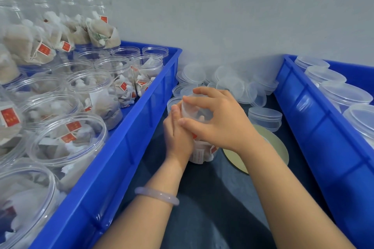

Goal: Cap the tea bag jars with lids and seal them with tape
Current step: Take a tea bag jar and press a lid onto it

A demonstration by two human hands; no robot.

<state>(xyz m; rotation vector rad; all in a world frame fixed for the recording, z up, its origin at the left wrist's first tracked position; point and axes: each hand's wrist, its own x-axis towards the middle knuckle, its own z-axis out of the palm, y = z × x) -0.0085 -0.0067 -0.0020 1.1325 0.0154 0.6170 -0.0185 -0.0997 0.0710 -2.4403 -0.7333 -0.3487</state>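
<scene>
Left hand (178, 129) grips the jar (202, 155) beside the left crate (141, 127), right hand (220, 121) clasps its lid (195, 109), perhaps askew: cross-threading risk.

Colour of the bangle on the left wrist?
The smooth translucent bangle is pale pinkish-lilac; head view.

blue crates (141, 119), red tea tags (73, 126), clear jars (66, 139)
</scene>
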